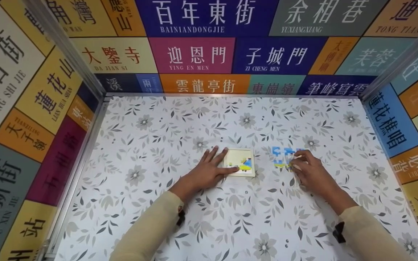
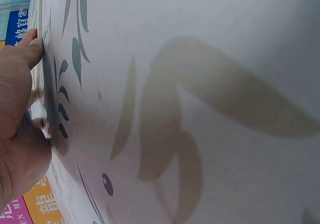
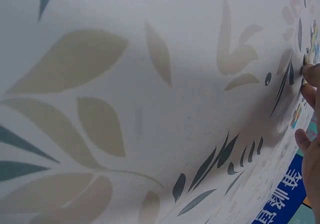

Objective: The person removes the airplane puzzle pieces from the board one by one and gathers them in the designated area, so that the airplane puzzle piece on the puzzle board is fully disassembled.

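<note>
A small wooden puzzle tray (image 1: 238, 174) with a pale rim lies flat on the table; a few yellow and blue pieces sit along its lower right. My left hand (image 1: 209, 170) rests at its left side, fingers spread along the edge and the thumb laid across the lower part. To the right of the tray lies a group of loose blue and yellow jigsaw pieces (image 1: 278, 159). My right hand (image 1: 310, 170) is at their right side, bent fingertips pinching a jigsaw piece, mostly hidden by the fingers. Several pieces (image 3: 296, 115) show past the fingers in the right wrist view.
Under everything spreads a white tabletop (image 1: 180, 119) with grey leaves and flowers. Upright panels with coloured lettering, such as the back panel (image 1: 194, 54), enclose the left, back and right sides. A metal edge strip (image 1: 74, 174) runs down the table's left side.
</note>
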Available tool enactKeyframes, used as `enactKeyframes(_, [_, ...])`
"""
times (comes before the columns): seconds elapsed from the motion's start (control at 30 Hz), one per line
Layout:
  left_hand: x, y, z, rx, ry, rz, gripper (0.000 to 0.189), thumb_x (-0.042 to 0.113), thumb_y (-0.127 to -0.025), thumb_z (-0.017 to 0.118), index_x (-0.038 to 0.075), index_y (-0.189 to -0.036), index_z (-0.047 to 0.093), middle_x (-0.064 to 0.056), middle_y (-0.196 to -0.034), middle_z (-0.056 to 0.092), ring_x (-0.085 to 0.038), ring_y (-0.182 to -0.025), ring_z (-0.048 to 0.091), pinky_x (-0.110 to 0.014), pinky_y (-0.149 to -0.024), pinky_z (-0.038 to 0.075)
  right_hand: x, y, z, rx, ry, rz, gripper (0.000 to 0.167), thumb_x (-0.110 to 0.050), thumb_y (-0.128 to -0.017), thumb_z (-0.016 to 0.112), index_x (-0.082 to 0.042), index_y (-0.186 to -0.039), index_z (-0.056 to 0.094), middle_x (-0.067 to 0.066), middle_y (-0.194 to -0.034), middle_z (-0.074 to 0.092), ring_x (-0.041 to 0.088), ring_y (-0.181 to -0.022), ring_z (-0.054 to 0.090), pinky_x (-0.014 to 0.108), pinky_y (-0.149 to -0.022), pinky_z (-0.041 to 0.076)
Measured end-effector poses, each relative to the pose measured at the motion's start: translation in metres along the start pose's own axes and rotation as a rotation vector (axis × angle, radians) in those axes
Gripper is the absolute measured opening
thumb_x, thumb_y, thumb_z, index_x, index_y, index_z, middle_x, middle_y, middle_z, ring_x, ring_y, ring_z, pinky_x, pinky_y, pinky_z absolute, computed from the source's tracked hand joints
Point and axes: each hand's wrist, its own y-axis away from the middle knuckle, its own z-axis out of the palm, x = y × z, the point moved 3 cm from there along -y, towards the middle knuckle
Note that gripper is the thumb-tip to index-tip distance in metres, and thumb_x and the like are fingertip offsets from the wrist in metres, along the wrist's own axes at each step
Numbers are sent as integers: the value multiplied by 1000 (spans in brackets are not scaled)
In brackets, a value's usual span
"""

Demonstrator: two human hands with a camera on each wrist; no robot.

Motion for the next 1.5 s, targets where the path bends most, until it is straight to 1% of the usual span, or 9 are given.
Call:
enactKeyframes(0.07, [0, 0, 0, -3, 1, -3, 46, 37, -121, 41, 48, -165, 50, -15, -188, 10, -51, -172, 1, -70, -138, 8, -1, 0, 0, -6, 0, 21, 32, 12, -88, 86, -4, -115, 79, 28, -129, 60, 39, -105, 76, 49, -76, 64])
enactKeyframes(0.27, [1, 0, -1, -8, 7, -8, 46, 37, -121, 41, 48, -165, 49, -15, -188, 9, -52, -172, 1, -70, -138, 7, -1, 0, 0, -14, -5, 52, 37, 13, -87, 86, -2, -119, 77, 30, -132, 58, 44, -105, 77, 65, -87, 57])
enactKeyframes(0.37, [1, 0, -2, -8, 10, -11, 46, 37, -121, 41, 48, -165, 49, -15, -188, 9, -51, -172, 0, -69, -139, 6, 0, 0, 1, -8, -1, 47, 37, 13, -86, 87, -2, -119, 77, 30, -131, 58, 45, -104, 77, 66, -88, 57])
enactKeyframes(0.53, [1, 0, -1, -8, 8, -5, 46, 37, -121, 41, 47, -165, 51, -16, -187, 10, -51, -172, 2, -70, -138, 8, 0, 1, 2, -19, 3, 55, 33, 11, -88, 85, -2, -117, 76, 29, -130, 59, 46, -106, 75, 74, -92, 48])
enactKeyframes(0.67, [3, 0, -2, -9, -1, 7, 46, 38, -121, 41, 46, -165, 51, -18, -187, 11, -53, -172, 2, -71, -138, 8, -2, -2, 2, -21, 7, 51, 31, 11, -89, 85, -2, -117, 77, 28, -129, 62, 44, -107, 73, 68, -92, 53])
enactKeyframes(0.83, [2, 0, -1, 1, -3, 8, 46, 37, -121, 40, 46, -165, 51, -17, -187, 11, -53, -172, 2, -71, -138, 7, -8, -13, 6, 8, 55, -32, 31, 6, -88, 89, -1, -116, 80, 26, -123, 70, 44, -105, 72, 59, -85, 61])
enactKeyframes(0.93, [1, 0, 0, 4, -1, 9, 45, 37, -121, 40, 46, -164, 51, -17, -187, 11, -53, -172, 2, -70, -138, 6, -15, -21, 11, 7, 69, -54, 30, 0, -89, 90, -2, -118, 80, 22, -120, 72, 44, -105, 71, 63, -89, 58])
enactKeyframes(1.17, [0, -1, 0, 1, -1, 2, 46, 36, -121, 40, 47, -165, 51, -16, -187, 10, -51, -172, 1, -70, -138, 7, -38, -43, 26, -102, 86, 41, 28, -13, -98, 85, -7, -125, 80, 16, -126, 73, 42, -117, 66, 72, -102, 48])
enactKeyframes(1.5, [3, 0, -2, 6, -34, -3, 45, 37, -121, 41, 48, -164, 52, -17, -187, 13, -52, -172, 5, -70, -138, 10, -64, -72, 51, -265, 58, 72, 34, -30, -105, 79, -14, -135, 78, 10, -134, 72, 36, -127, 64, 70, -113, 44])
